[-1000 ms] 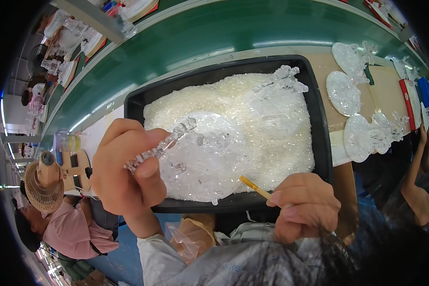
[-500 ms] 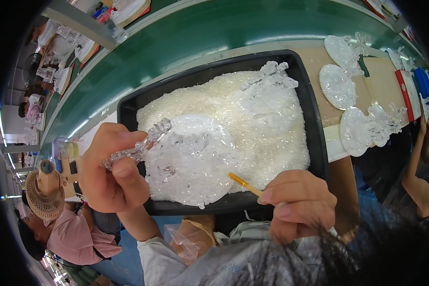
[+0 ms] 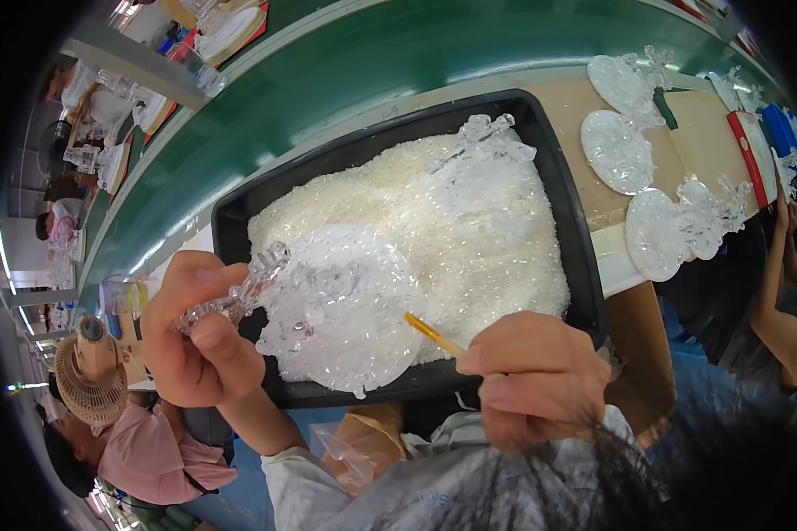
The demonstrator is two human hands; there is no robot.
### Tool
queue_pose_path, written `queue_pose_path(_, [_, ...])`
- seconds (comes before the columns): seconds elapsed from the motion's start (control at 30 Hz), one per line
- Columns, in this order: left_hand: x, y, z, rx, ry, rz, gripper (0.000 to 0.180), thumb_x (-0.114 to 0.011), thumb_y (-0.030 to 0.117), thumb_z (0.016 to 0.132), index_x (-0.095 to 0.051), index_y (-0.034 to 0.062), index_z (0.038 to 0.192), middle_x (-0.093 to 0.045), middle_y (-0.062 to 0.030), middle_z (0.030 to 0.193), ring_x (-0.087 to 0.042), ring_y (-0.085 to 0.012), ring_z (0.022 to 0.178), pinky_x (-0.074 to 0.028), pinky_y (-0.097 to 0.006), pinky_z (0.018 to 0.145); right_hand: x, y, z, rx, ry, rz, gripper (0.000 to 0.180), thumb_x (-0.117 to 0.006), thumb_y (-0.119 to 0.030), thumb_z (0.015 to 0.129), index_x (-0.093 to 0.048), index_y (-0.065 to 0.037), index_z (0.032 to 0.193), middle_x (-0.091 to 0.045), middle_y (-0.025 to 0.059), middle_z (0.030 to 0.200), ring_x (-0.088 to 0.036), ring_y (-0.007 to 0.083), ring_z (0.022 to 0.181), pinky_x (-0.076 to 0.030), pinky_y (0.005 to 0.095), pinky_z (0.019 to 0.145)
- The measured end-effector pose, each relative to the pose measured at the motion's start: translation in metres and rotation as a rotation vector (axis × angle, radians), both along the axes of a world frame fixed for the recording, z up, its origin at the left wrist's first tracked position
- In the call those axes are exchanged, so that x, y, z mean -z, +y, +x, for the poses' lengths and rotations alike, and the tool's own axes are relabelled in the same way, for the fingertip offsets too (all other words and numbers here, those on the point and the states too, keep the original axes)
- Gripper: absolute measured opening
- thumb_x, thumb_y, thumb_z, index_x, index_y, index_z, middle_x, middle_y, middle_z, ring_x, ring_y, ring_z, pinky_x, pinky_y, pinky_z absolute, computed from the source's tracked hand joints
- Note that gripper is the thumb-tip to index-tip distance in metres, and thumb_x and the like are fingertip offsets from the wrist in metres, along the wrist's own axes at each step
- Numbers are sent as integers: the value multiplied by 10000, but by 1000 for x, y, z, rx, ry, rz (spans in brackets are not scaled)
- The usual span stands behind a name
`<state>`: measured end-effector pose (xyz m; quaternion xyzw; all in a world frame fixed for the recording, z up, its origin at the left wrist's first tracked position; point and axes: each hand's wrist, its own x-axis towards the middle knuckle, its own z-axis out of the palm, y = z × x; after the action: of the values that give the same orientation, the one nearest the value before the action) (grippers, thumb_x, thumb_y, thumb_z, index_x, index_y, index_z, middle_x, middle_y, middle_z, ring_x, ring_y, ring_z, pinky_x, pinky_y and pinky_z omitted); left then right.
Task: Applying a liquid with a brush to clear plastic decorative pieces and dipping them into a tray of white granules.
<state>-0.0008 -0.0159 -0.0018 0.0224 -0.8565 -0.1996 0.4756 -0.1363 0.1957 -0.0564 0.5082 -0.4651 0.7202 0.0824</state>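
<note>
My left hand [image 3: 205, 341] is closed around the knobbly clear end of a transparent ornament [image 3: 350, 301] with a round disc part. The disc is tilted over the left side of a black tray [image 3: 583, 239] filled with whitish, glittering granules [image 3: 496, 301]. Between the thumb and fingers of my right hand [image 3: 540, 376] is a slim brush [image 3: 432, 334] with a yellowish tip. That tip is at the disc's right edge; whether it touches cannot be made out. A second clear ornament [image 3: 487, 190] lies on the granules at the tray's far right.
Several similar clear ornaments [image 3: 618, 152] lie on a brown board [image 3: 568, 124] to the right, near a red-edged item [image 3: 748, 159]. Beyond the tray runs a green belt-like surface [image 3: 328, 106]. A fan [image 3: 91, 363] and a person in pink [image 3: 155, 451] are at left; another person's arm [image 3: 779, 319] is at right.
The whole view has turned and shifted slightly. Both hands, the ornament and the brush appear a little further left. Each hand keeps its hold, and the brush tip stays by the disc's right edge.
</note>
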Motion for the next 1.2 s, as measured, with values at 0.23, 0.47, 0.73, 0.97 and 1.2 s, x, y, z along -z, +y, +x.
queue_pose_path(0.23, [2,-5,3,34,5,-24,478,-524,348,1019,-585,-123,966,-639,-187,727,-542,-235,610,-398,-290,518,-1,-3,1,-30,-39,-11,203,-581,108,666,-592,-3,836,-677,212,765,-645,269,578,-560,355,512])
queue_pose_path(0.47, [0,-11,2,131,9,-52,409,-505,355,1026,-554,-47,1087,-674,-188,721,-510,-241,607,-426,-318,544,2,5,2,-37,-127,-81,105,-673,9,769,-582,3,820,-668,223,776,-633,270,557,-536,345,484])
queue_pose_path(0.73, [-3,-18,2,273,24,-57,393,-446,400,1038,-531,41,1174,-694,-179,691,-423,-168,486,-442,-360,588,1,9,6,-144,-375,-136,296,-742,-244,877,-582,-1,826,-650,223,823,-620,263,576,-515,326,476])
queue_pose_path(0.97, [-10,-24,4,393,-54,-53,363,-444,379,1039,-525,68,1208,-712,-178,724,-356,-141,441,-435,-360,597,-2,11,-5,-260,-288,-41,179,-720,-107,853,-585,9,876,-656,225,879,-648,275,627,-555,351,532])
queue_pose_path(1.2, [-48,-51,21,671,-577,-221,685,-498,-25,861,-204,89,1469,-660,-258,1094,-434,-140,559,-400,-418,780,-9,17,-9,-332,-225,95,147,-691,-3,808,-595,-7,920,-667,209,901,-674,284,709,-575,368,602])
